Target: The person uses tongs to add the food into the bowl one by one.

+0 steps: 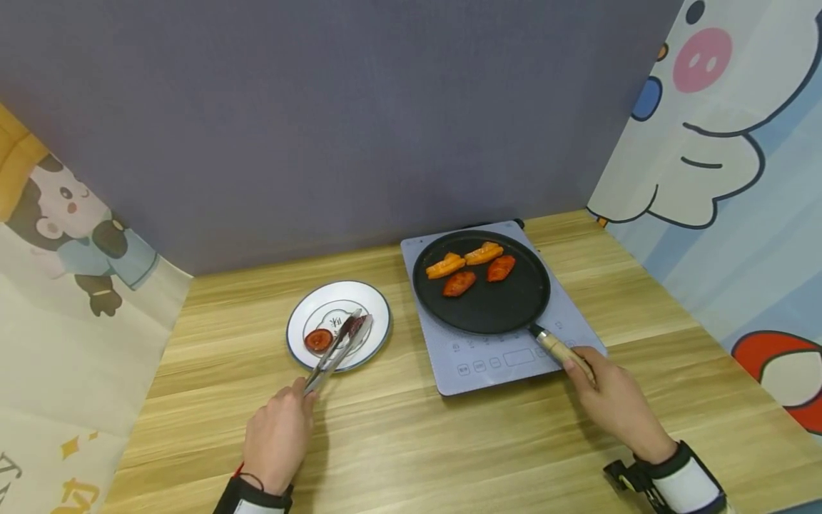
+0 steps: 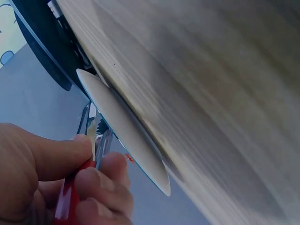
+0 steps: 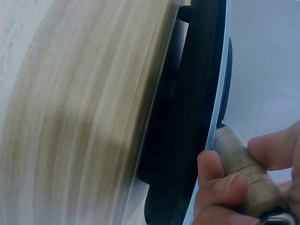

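My left hand (image 1: 280, 435) grips a pair of metal tongs (image 1: 327, 366), whose red handle end (image 2: 68, 201) shows in the left wrist view. The tongs reach over a white blue-rimmed plate (image 1: 302, 318), their tips at a dark reddish piece of food (image 1: 361, 325). A round reddish-brown slice (image 1: 319, 340) lies on the plate's left side. With my right hand (image 1: 613, 400) I hold the wooden handle (image 1: 565, 355) of a black frying pan (image 1: 507, 307). In the pan are two orange-yellow pieces (image 1: 446, 265) and two redder pieces (image 1: 459, 283).
The pan sits on a flat pale induction cooker (image 1: 475, 382) with printed buttons along its front. Beneath is a wood-grain table (image 1: 385, 457). A grey panel (image 1: 321, 143) rises behind it, and cartoon-printed sheets flank both sides.
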`<state>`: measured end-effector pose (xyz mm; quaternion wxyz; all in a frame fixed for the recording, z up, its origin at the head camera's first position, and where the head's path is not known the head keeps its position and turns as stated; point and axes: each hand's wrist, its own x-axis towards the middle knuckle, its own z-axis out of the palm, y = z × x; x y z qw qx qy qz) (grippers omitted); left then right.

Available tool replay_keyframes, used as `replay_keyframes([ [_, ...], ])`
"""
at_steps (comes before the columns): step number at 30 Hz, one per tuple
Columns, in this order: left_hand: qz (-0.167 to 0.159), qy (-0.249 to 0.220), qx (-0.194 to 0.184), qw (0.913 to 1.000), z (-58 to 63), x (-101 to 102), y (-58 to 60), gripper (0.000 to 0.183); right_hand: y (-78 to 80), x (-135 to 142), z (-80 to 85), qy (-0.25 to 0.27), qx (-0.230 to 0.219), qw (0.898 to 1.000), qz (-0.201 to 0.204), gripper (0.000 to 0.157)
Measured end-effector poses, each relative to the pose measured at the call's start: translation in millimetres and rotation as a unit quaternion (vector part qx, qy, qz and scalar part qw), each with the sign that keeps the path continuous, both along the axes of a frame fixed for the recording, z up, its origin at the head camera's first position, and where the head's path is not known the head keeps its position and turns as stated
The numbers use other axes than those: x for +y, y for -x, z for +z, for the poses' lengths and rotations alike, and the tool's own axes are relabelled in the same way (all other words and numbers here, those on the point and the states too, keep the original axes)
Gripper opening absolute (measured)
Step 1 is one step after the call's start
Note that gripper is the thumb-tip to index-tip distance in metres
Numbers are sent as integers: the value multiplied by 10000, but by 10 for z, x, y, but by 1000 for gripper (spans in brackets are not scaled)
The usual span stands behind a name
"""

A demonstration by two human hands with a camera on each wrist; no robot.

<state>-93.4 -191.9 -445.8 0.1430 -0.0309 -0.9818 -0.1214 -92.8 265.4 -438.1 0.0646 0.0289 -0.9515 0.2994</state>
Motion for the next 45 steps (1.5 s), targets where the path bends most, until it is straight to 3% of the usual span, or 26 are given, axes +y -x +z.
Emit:
replay_keyframes([
  [8,-74,-170,273,9995,4,-2,1,19,2,0,-6,14,21,10000,-5,40],
  [18,-91,-79,207,9997,8,21,1,17,-4,-10,18,43,-31,10000,16,38],
  [24,-115,-141,402,9990,31,43,8,17,-4,-8,18,48,-21,10000,27,37],
  [33,-556,-247,1008,9930,99,197,76,17,-10,-6,10,31,-67,10000,-3,39],
  [45,-963,-145,1185,9882,186,450,126,25,-15,-23,7,36,0,10000,28,37],
])
